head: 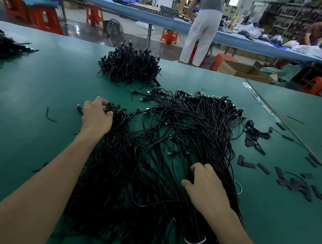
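Head view, left hand (97,114): it was stretched far forward, and its fingers were curled round a tuft of cable ends (113,110), a closed grip.
Head view, right hand (207,189): it was nearer to the body, with its fingers hooked down into the loose cables (174,130). It seemed to hold some strands, but I could not tell how many.
Loose cables: they lay spread on the green table (37,87), under and between both hands, bound by a white tie (195,242) at the near edge.
Long axis: it ran from the tie away from the person and fanned out to the connectors (204,98).
Deciding relation: the tuft lay ahead and to the left of the right hand, and only the left hand was on it. I judged that a pull to the left would lift it out of the fan.
Around: a tangled pile (130,64) lay farther off, and black strips (300,185) lay well apart to the right.
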The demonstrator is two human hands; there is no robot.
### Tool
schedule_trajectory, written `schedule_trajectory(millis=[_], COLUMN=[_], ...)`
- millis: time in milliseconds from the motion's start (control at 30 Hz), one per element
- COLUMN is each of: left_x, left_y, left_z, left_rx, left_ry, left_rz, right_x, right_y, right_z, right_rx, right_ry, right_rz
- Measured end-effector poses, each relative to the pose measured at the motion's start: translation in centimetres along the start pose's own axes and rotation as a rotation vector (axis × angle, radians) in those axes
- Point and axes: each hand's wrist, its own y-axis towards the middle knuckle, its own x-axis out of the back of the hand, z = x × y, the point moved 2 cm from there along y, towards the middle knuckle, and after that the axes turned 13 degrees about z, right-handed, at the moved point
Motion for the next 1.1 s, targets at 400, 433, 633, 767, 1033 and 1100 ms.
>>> schedule_trajectory(millis=[400, 433, 633, 767, 1033, 1100], left_x=[-3.4, -3.7, -4.6, -5.2, -8.4, -8.8], left_y=[-6.2, -6.8, -8.7, -9.5, -10.1, -9.6], left_z=[-4.3, -4.5, -5.4, -4.7, -4.8, -5.0], left_rx=[-0.379, -0.418, -0.502, -0.551, -0.528, -0.497], left_ry=[-0.017, -0.049, -0.158, -0.112, -0.349, -0.375], left_rz=[-0.017, -0.001, 0.140, 0.223, 0.569, 0.577], right_x=[-0.3, -0.5, -0.3, 0.9, 3.9, 4.5], right_y=[1.3, 1.5, 2.4, 1.9, -3.1, -4.5], right_z=[0.3, 0.2, -0.3, 1.3, 8.5, 9.2], right_rx=[-0.047, -0.051, -0.057, 0.206, 0.715, 0.799], right_ry=[-0.068, -0.036, -0.010, 0.205, 0.618, 0.638], right_rz=[-0.193, -0.197, -0.222, -0.316, -0.063, -0.036])
